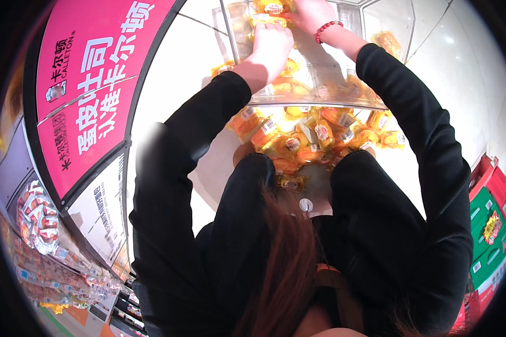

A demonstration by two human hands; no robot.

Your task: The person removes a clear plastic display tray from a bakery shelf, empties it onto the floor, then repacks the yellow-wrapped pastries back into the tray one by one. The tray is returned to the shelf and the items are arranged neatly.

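Observation:
At the top of the view, both my hands reach over a clear plastic bin [316, 101]. My left hand [274, 46] has its fingers curled against a yellow-wrapped packaged bread [265, 18]; its grip is hidden. Just right of it, my right hand [312, 14], with a red bead bracelet [329, 28] on the wrist, touches the edge of another wrapped bread [274, 6]. Whether either hand grips a packet cannot be seen. More packets [291, 86] lie inside the bin. Nearer me, a loose heap of wrapped breads [293, 142] covers the floor in front of my knees.
A pink sign panel [97, 88] with printed writing stands at left, beside shelves of packaged goods [38, 221]. Green and red cartons [491, 236] stand at right. The pale tiled floor [459, 84] extends around the bin. A few packets [386, 44] show beyond its right side.

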